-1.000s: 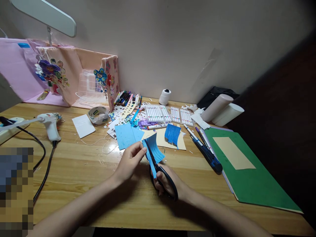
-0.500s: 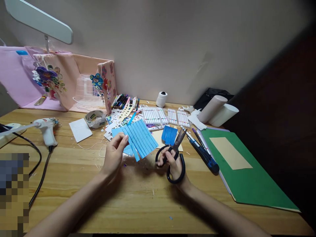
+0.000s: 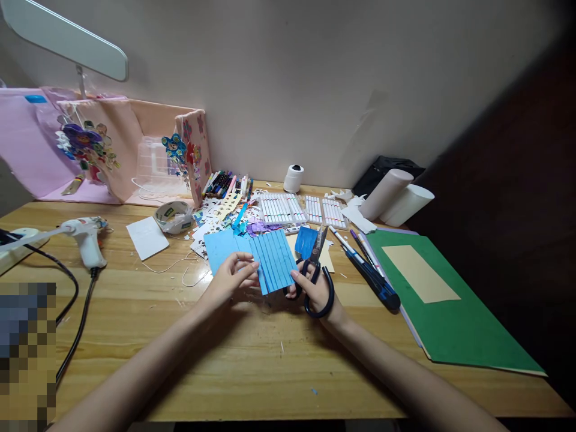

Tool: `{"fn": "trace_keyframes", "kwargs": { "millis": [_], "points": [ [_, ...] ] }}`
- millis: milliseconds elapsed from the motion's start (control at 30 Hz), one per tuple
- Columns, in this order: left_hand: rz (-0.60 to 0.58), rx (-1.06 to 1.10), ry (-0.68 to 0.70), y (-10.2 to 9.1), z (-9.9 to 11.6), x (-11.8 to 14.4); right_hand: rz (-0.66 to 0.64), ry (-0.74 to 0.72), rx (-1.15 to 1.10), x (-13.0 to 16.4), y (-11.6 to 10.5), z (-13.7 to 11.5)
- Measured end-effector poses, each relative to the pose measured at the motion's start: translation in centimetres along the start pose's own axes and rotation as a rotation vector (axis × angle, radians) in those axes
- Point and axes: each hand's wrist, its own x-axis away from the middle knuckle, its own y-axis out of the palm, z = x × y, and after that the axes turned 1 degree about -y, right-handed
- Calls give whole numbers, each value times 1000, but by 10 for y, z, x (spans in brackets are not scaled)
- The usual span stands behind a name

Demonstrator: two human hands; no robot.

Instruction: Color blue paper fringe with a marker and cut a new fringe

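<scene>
A pale wooden desk (image 3: 252,372) fills the frame. At centre, the left hand (image 3: 229,279) pinches a blue paper sheet cut into strips (image 3: 270,259); its lower edge is partly hidden. The right hand (image 3: 315,288) grips black-handled scissors (image 3: 317,273), blades closed.

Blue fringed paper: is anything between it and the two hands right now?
Nothing visible. The left hand pinches the left edge of the blue fringed paper directly. The right hand touches its lower right corner while carrying the black scissors, whose blades point up beside the paper, not across it.
</scene>
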Motion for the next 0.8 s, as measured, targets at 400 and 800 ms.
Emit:
{"fn": "trace_keyframes", "kwargs": {
  "millis": [400,800],
  "points": [
    [-174,-101,-98,3,-9,0,8,-34,28,0,0,3],
    [241,-198,313,-10,8,-2,-527,283,94,37,13,-9]
  ]
}}
